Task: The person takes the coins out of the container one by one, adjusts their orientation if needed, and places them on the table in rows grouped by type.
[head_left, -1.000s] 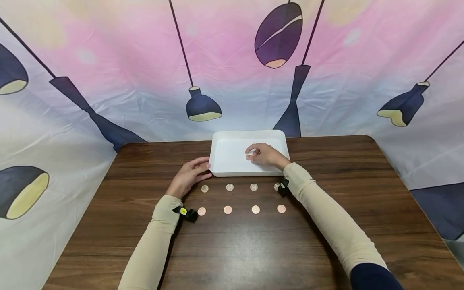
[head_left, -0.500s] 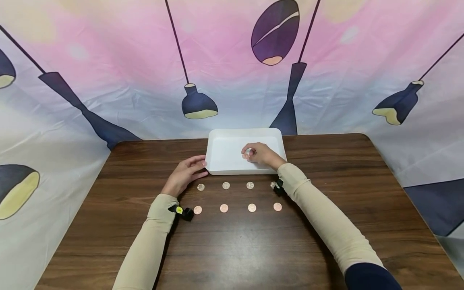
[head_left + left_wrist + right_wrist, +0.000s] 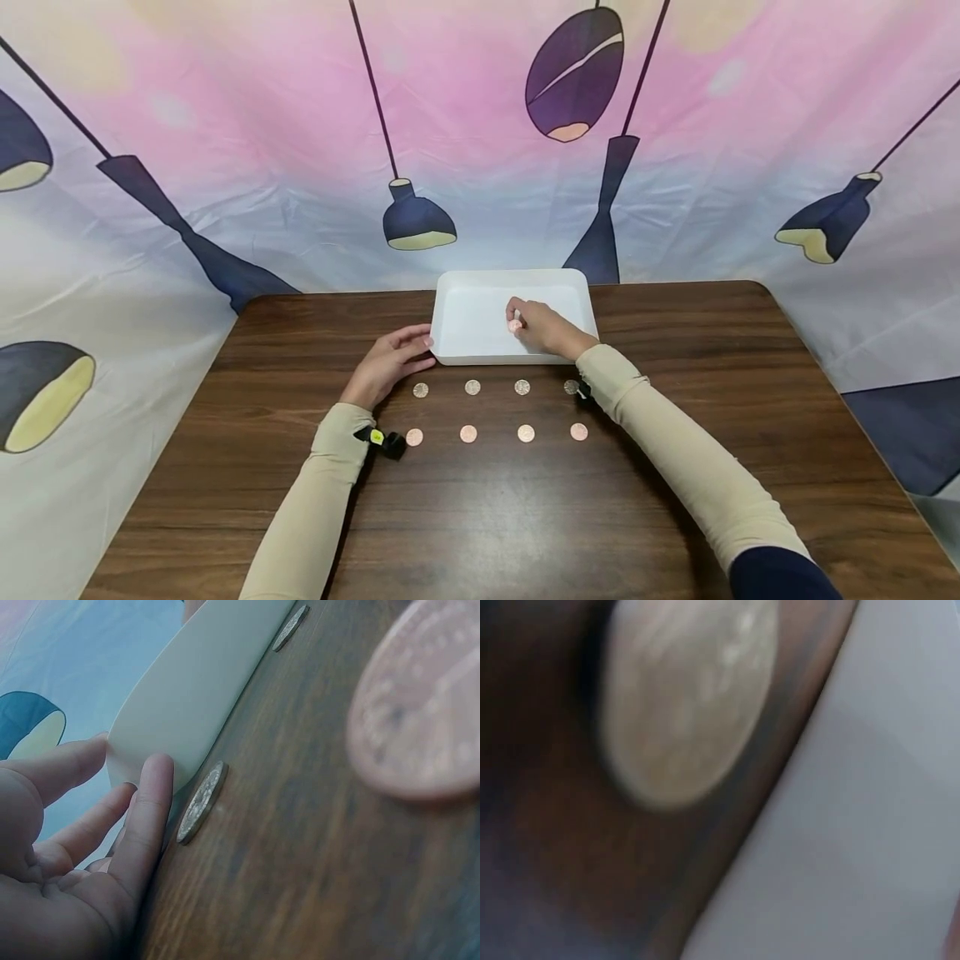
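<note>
A white tray [image 3: 468, 325] stands at the back of the table. Over its inside, my right hand [image 3: 547, 327] pinches a copper-coloured coin [image 3: 514, 326] between thumb and fingertips. My left hand [image 3: 384, 367] rests at the tray's front left corner, fingers fairly straight. In the left wrist view its fingertips touch the tray's outer wall [image 3: 169, 705]. Just by those fingers lies a silvery coin [image 3: 202, 802], flat on the wood. The right wrist view is blurred and shows a pale coin [image 3: 690, 705] beside the tray wall; the pinching fingers are mostly out of it.
In front of the tray a row of silvery coins [image 3: 472, 387] lies on the brown table [image 3: 480, 517]. Nearer to me runs a row of copper-coloured coins [image 3: 468, 433]. A printed cloth [image 3: 300, 125] hangs right behind the table's back edge.
My right hand stays over the tray with the coin, its fingers shifting slightly and the coin tilting. My left hand keeps its place at the tray corner. The head view has swayed a little.
</note>
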Action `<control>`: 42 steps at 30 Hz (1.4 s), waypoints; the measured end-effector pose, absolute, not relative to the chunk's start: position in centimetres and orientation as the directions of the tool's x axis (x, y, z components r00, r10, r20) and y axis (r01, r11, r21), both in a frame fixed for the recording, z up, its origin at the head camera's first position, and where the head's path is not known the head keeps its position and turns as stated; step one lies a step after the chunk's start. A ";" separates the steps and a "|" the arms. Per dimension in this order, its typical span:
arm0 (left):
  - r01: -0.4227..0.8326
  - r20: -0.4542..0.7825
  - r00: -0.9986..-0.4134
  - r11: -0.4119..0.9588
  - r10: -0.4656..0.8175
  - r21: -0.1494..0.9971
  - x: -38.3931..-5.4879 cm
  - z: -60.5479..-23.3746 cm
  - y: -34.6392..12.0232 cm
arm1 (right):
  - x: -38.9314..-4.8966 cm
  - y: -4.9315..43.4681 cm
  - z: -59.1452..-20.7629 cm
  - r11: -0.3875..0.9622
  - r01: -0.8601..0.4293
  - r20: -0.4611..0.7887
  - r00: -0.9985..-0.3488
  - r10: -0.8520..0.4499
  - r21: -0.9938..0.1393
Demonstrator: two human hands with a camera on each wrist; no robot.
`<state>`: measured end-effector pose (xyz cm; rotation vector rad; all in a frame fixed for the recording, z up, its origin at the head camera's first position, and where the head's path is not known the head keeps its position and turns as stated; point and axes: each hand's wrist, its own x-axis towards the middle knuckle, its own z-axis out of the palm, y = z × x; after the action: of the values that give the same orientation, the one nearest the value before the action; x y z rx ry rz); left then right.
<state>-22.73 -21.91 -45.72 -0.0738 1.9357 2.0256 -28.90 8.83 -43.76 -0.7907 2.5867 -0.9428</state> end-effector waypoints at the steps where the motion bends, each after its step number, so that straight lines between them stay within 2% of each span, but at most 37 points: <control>1: -0.275 -0.266 -0.941 -0.016 0.208 0.961 -22.7 -45.8 -21.9 | -28.8 8.9 -43.7 0.641 -0.402 -0.073 -0.810 -0.582 -0.654; 9: -0.278 -0.268 -0.940 -0.022 0.211 0.960 -22.5 -46.0 -21.3 | -28.4 10.4 -43.6 0.622 -0.429 -0.070 -0.785 -0.615 -0.656; 22: -0.270 -0.261 -0.943 -0.017 0.208 0.963 -22.6 -45.8 -21.0 | -28.2 12.1 -43.3 0.634 -0.496 -0.050 -0.763 -0.644 -0.593; 30: -0.267 -0.258 -0.943 -0.015 0.210 0.964 -22.6 -45.6 -21.0 | -27.7 13.2 -42.3 0.617 -0.448 -0.014 -0.803 -0.596 -0.647; 37: -0.268 -0.260 -0.944 -0.016 0.204 0.963 -22.7 -45.6 -21.5 | -26.5 15.1 -40.8 0.526 -0.405 0.046 -0.823 -0.567 -0.748; 42: -0.275 -0.268 -0.944 -0.011 0.193 0.961 -22.7 -45.7 -21.7 | -24.9 17.0 -39.9 0.495 -0.359 0.041 -0.839 -0.542 -0.792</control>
<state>-22.73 -21.68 -45.72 -0.0856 1.9476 2.0245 -24.91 17.00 -39.87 -0.7726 2.5258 -1.2619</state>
